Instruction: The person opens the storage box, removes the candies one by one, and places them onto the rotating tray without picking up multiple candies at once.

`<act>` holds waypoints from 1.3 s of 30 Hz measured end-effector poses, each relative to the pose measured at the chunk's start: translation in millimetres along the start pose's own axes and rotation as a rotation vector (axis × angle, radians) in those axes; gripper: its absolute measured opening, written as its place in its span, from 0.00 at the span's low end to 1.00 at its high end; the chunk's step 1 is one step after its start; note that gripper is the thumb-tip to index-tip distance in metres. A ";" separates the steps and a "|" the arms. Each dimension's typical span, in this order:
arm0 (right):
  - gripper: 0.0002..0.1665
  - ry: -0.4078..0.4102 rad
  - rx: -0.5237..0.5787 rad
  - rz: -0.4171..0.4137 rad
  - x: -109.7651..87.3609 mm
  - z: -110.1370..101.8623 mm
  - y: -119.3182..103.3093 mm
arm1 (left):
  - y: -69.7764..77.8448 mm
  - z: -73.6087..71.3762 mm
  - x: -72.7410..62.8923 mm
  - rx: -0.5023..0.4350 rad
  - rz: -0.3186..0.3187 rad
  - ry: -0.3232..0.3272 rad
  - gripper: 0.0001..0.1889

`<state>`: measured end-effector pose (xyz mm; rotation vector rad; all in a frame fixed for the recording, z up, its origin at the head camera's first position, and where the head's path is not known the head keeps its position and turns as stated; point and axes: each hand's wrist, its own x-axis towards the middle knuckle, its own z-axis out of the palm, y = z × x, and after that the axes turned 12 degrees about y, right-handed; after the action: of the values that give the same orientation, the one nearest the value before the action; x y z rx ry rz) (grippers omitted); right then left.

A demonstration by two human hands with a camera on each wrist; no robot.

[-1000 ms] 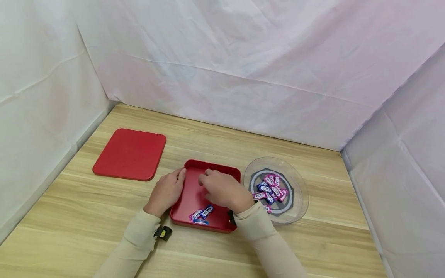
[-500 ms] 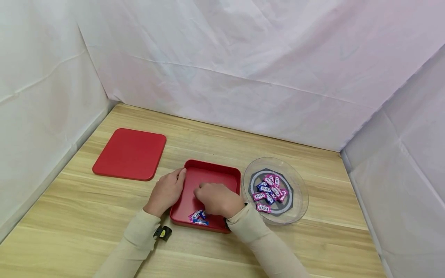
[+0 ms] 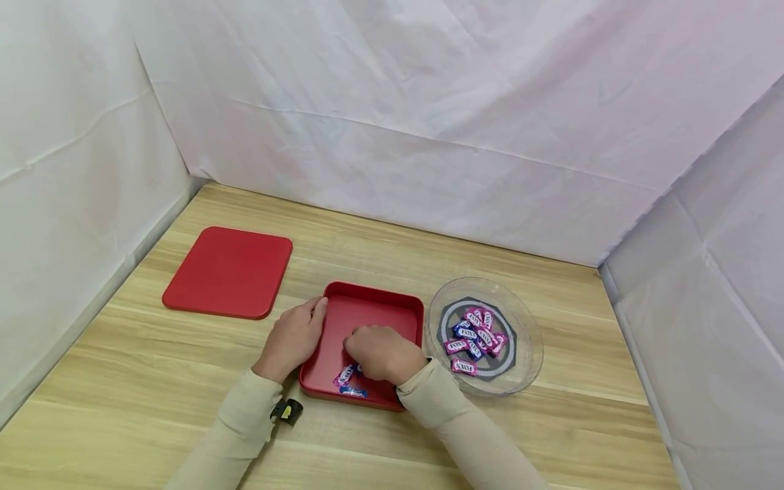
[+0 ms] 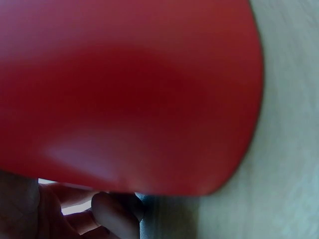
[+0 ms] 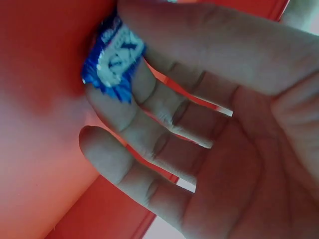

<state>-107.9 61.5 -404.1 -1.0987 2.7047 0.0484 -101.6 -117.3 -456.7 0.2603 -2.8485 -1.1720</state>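
A shallow red square box sits mid-table. My left hand grips its left wall, thumb by the rim; in the left wrist view its curled fingers show beside the red wall. Over the box floor is my right hand, palm down. The right wrist view shows its thumb and fingers pinching a blue wrapped candy low inside the box. Near the box's front lie a pink wrapped candy and another blue candy.
To the right stands a clear round bowl with several pink and blue wrapped candies. A flat red lid lies on the table at the left. White cloth walls enclose the back and sides.
My right hand has come down and toward the front of the box, onto the blue candy, which it now pinches. The pink candy has shifted slightly. My left hand has stayed put.
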 end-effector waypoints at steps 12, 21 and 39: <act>0.08 0.062 0.079 0.026 -9.7 -17.5 9.0 | -0.7 0.3 -0.3 0.011 -0.001 0.002 0.30; 0.04 0.101 0.234 0.094 -19.0 -42.4 29.6 | 0.0 0.0 -0.5 0.015 0.005 0.015 0.29; 0.04 0.229 0.398 0.282 -74.7 -56.5 125.4 | -0.2 0.5 -0.3 0.006 -0.014 0.005 0.30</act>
<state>-153.5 196.6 -339.5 -0.6375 2.8683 -0.5765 -101.4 -117.0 -457.2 0.2840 -2.8512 -1.1644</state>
